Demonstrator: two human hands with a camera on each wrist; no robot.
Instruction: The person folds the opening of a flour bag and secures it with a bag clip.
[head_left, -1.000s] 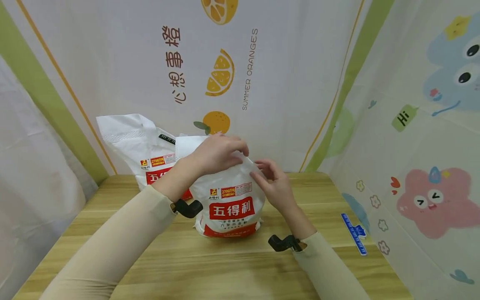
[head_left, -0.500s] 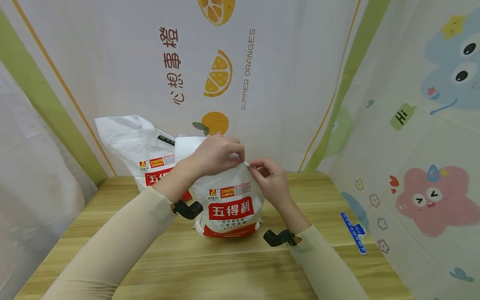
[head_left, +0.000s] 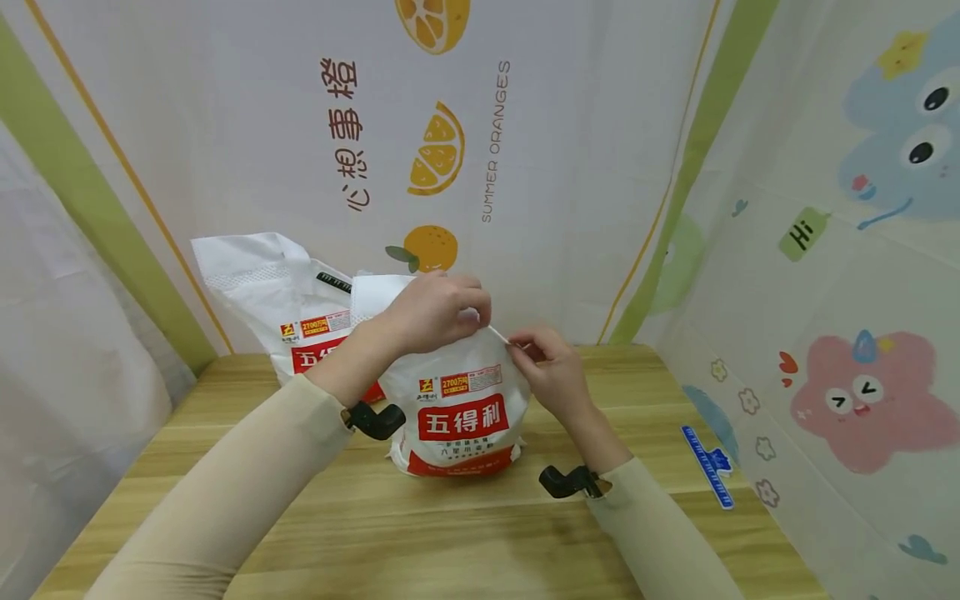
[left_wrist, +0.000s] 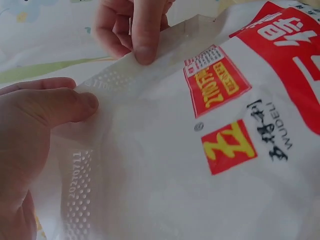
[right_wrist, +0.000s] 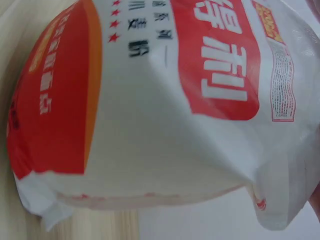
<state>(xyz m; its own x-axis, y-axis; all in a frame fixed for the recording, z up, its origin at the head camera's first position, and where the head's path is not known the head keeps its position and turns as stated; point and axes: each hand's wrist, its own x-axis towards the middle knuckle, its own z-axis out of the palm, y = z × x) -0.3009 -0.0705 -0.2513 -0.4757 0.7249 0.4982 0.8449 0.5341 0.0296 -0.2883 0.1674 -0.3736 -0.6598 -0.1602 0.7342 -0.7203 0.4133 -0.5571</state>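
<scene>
A white flour bag (head_left: 459,450) with red print stands upright on the wooden table. My left hand (head_left: 442,312) grips the bag's top edge, its thumb (left_wrist: 75,105) lying on the near face in the left wrist view. At the top right edge my right hand (head_left: 551,367) pinches the plastic between thumb and fingers. Between the two hands the edge runs in a straight, sloping line. The right wrist view shows the side of the flour bag (right_wrist: 150,125) close up, with a folded corner hanging out at the lower right.
Behind on the left stands a second flour bag (head_left: 247,275), a dark clip (head_left: 333,282) across its folded top. A blue toothed bag clip (head_left: 707,468) lies near the table's right edge. Printed curtains (head_left: 570,167) close off the back and sides.
My right hand closed from spread fingers to a pinch on the bag's top edge, then slid slightly right and down along it. The left hand stayed nearly in place.
</scene>
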